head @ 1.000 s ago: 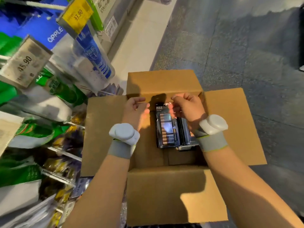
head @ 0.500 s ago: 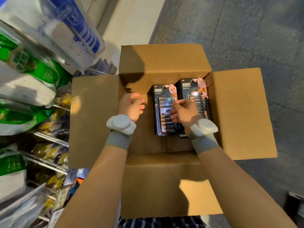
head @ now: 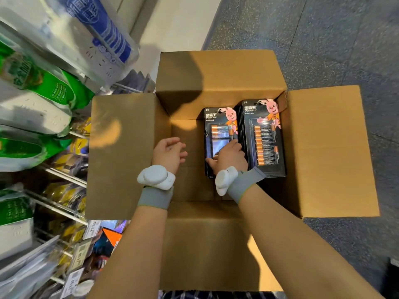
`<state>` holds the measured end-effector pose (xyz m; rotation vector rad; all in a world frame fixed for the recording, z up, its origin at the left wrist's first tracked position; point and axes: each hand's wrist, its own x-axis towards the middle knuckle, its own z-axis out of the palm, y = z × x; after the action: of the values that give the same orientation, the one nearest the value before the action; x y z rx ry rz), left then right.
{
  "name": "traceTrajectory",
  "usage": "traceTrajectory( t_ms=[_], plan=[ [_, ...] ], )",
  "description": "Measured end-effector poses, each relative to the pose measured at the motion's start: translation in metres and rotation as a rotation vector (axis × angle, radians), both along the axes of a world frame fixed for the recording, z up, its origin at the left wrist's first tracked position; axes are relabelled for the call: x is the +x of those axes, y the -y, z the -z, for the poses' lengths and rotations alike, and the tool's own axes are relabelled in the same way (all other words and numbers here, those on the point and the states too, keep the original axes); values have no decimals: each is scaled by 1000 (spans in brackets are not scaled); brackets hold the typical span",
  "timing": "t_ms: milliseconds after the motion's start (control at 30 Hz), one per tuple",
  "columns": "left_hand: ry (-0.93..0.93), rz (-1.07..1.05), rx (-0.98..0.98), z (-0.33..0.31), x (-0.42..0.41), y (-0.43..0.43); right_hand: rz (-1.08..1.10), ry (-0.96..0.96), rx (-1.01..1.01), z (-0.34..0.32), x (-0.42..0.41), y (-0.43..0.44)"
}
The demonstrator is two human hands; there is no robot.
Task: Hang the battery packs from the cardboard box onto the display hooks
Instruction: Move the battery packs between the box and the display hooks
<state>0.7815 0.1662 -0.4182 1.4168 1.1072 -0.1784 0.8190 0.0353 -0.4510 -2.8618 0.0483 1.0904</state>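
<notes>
An open cardboard box with all flaps folded out stands on the floor below me. Two stacks of black battery packs lie inside at the right: the left battery pack and the right battery pack. My right hand lies on the lower half of the left pack, fingers spread flat over its blister and thumb at its left edge. My left hand hovers inside the box to the left of the packs, fingers loosely curled, holding nothing. Both wrists carry grey bands with white devices.
A display rack with metal hooks fills the left side, hung with green, white and blue packaged goods and yellow-black packs lower down. Price tags sit on hook ends. Grey speckled floor lies to the right and beyond the box.
My view has tilted down and the box flaps lie fully open. My right hand slid from the top of the left pack down onto its lower half. My left hand stayed beside the packs.
</notes>
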Motion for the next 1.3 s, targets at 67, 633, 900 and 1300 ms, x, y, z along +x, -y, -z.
traceTrajectory(
  t_ms=[67, 633, 900, 1300],
  plan=[
    [-10, 3, -1, 1, -3, 1, 17, -9, -4, 2, 3, 2],
    [-164, 282, -49, 16, -3, 24, 184, -73, 461, -20, -9, 7],
    [3, 77, -160, -1, 1, 22, 39, -24, 538, -37, -24, -7],
    [65, 134, 36, -4, -10, 13, 297, -215, 739, -34, -30, 14]
  ],
)
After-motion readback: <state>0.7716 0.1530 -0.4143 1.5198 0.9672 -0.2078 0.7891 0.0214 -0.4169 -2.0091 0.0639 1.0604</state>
